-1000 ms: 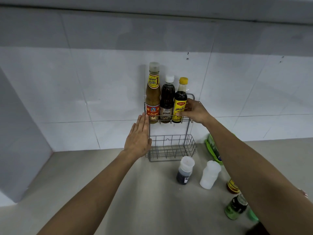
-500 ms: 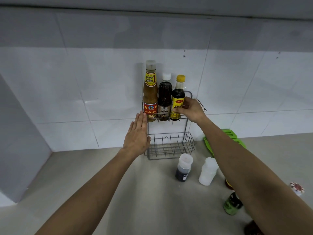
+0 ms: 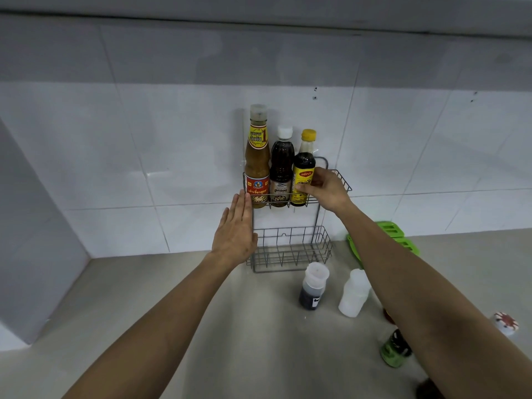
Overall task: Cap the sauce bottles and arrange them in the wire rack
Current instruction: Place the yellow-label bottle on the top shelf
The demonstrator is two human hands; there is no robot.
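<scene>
A grey two-tier wire rack (image 3: 290, 254) stands against the tiled wall. Three capped bottles fill its upper shelf: a tall tan sauce bottle (image 3: 257, 156), a dark bottle with a white cap (image 3: 281, 168), and a yellow-capped dark bottle (image 3: 303, 168). My right hand (image 3: 324, 190) grips the yellow-capped bottle at its label. My left hand (image 3: 236, 234) lies flat with fingers together against the rack's left side. The lower shelf holds nothing. On the counter in front stand a small dark bottle with a translucent cap (image 3: 313, 285) and a white bottle (image 3: 354, 292).
A green tray (image 3: 393, 230) leans by the wall to the right. A green bottle (image 3: 395, 351) and a red-patterned cap (image 3: 505, 323) sit at the counter's right, partly hidden by my right arm. A wall corner closes off the left side.
My right hand has shifted slightly on the yellow-capped bottle. The view has tilted, so the green tray and the red-patterned cap show more. The left hand stays at the rack.
</scene>
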